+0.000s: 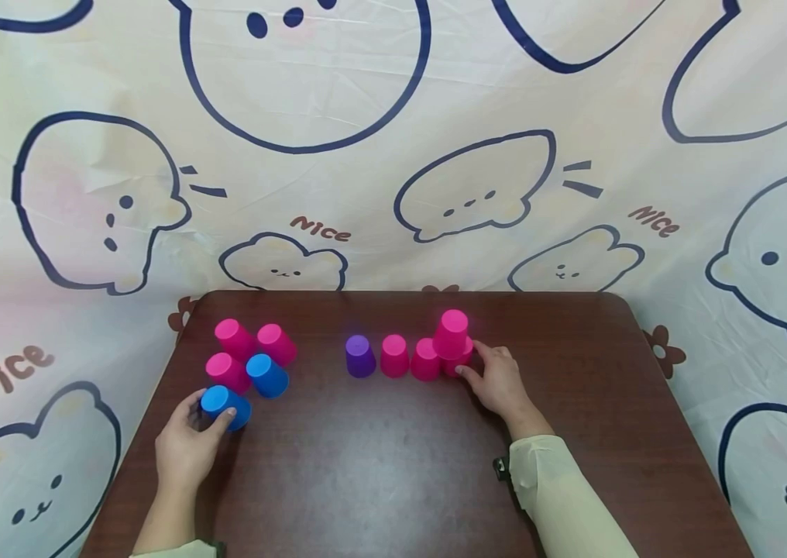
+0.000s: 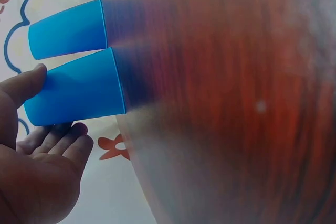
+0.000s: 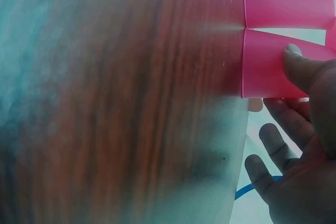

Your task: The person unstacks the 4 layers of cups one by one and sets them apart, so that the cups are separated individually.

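At the table's left, my left hand [image 1: 187,446] holds the nearest blue cup [image 1: 225,407] between thumb and fingers. The cup stands upside down, rim on the table, in the left wrist view. A second blue cup [image 1: 268,376] is beside it. My right hand [image 1: 501,384] grips the pink cup [image 3: 268,66] at the right end of a row, thumb on its near side. An upper pink cup [image 1: 451,333] sits on top at that end and partly hides the gripped one. Leftward in the row come a pink cup [image 1: 425,360], another pink cup [image 1: 395,356] and a purple cup [image 1: 360,356].
Behind the blue cups stand three pink ones: a back-left pink cup [image 1: 235,338], a back-right pink cup [image 1: 277,345] and a front pink cup [image 1: 228,373]. All share a dark brown table [image 1: 366,473], with a cartoon-printed cloth [image 1: 366,186] behind its far edge.
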Demonstrator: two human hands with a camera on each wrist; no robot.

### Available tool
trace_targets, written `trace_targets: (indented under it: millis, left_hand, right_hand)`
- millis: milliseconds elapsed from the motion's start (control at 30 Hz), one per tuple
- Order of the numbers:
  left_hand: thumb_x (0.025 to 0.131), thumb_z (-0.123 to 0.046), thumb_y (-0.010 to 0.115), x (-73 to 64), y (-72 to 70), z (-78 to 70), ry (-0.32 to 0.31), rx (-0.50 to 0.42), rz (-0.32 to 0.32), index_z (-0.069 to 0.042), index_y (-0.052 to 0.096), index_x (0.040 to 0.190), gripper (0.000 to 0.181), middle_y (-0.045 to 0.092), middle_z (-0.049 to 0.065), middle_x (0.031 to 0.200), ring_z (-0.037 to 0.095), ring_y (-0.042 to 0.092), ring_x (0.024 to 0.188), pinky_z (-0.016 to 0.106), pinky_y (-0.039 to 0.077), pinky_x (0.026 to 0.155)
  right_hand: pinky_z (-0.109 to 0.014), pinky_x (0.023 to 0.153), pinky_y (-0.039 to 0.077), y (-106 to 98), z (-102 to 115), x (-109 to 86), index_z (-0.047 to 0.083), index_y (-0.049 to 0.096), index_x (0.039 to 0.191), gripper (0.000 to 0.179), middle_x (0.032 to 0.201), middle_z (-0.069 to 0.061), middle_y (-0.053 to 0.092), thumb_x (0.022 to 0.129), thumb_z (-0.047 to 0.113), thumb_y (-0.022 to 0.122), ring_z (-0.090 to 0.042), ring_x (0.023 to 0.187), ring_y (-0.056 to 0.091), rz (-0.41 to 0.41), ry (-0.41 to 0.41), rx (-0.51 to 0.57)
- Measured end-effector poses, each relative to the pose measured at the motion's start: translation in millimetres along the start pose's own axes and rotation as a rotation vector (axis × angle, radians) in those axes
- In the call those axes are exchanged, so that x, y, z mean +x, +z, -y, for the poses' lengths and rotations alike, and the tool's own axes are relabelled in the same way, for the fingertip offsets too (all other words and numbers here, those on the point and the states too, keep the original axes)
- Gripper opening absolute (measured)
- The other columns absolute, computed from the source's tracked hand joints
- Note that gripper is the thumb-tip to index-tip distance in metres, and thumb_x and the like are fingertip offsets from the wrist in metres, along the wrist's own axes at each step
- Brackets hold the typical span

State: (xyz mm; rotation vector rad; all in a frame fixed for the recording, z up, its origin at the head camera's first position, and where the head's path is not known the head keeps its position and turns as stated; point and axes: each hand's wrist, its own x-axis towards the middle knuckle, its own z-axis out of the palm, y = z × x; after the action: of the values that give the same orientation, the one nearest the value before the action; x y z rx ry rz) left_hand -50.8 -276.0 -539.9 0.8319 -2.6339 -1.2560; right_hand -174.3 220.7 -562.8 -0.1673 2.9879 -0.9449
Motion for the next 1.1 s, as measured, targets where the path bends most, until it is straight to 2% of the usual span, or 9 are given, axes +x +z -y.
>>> trace_targets:
  millis: [267,400,567,800,900,1100]
  left_hand:
    - [0.094,-0.045,0.075,-1.3,-4.3,-5.5,0.001,-0.017,0.005,-0.006,0.032,0.161,0.089,0.043,0.028,0.157,0.054,0.043,0.139,0.067,0.044,0.103]
    - [0.092,-0.046,0.078,-3.4,-9.4,-14.4,0.028,-0.025,-0.022,-0.011,0.034,0.162,0.089,0.044,0.021,0.159,0.049,0.042,0.143,0.066,0.045,0.103]
    - [0.088,-0.048,0.081,-5.6,-13.5,-29.7,0.102,-0.023,-0.06,-0.013,0.037,0.161,0.092,0.043,0.017,0.16,0.045,0.038,0.147,0.067,0.044,0.103]
    - [0.086,-0.047,0.083,-9.8,-11.9,-55.4,0.166,-0.031,-0.041,-0.016,0.037,0.161,0.093,0.043,0.017,0.16,0.047,0.04,0.145,0.07,0.048,0.098]
    - [0.086,-0.043,0.084,-11.1,-6.5,-69.6,0.213,-0.035,-0.028,-0.017,0.038,0.161,0.092,0.045,0.019,0.158,0.048,0.042,0.143,0.071,0.048,0.097]
    - [0.084,-0.035,0.088,-10.7,14.9,-98.3,0.377,-0.03,0.004,-0.017,0.046,0.156,0.086,0.053,0.017,0.15,0.046,0.049,0.137,0.07,0.049,0.099]
  right_hand:
    - [-0.057,0.104,0.049,0,-1,0.6,0.009,0.051,0.152,0.071,0.142,-0.016,0.062,0.094,0.038,0.078,-0.034,0.124,0.052,0.003,0.002,-0.004]
    - [-0.057,0.104,0.048,0,0,1.4,0.01,0.051,0.152,0.07,0.141,-0.015,0.063,0.094,0.038,0.077,-0.033,0.122,0.052,-0.002,0.0,-0.006]
    - [-0.057,0.103,0.049,1,-1,1.3,0.011,0.051,0.152,0.07,0.141,-0.014,0.063,0.093,0.039,0.078,-0.033,0.122,0.052,-0.005,0.009,-0.007]
    - [-0.058,0.104,0.048,2,0,-0.1,0.009,0.05,0.153,0.071,0.142,-0.016,0.062,0.094,0.038,0.077,-0.033,0.123,0.051,0.007,0.006,-0.013]
    - [-0.057,0.104,0.048,2,0,0.2,0.009,0.05,0.153,0.071,0.142,-0.016,0.062,0.094,0.038,0.077,-0.033,0.122,0.051,0.004,0.005,-0.013]
    - [-0.056,0.103,0.049,1,0,-0.2,0.01,0.051,0.153,0.071,0.142,-0.015,0.062,0.093,0.037,0.078,-0.033,0.122,0.052,0.002,0.009,-0.014]
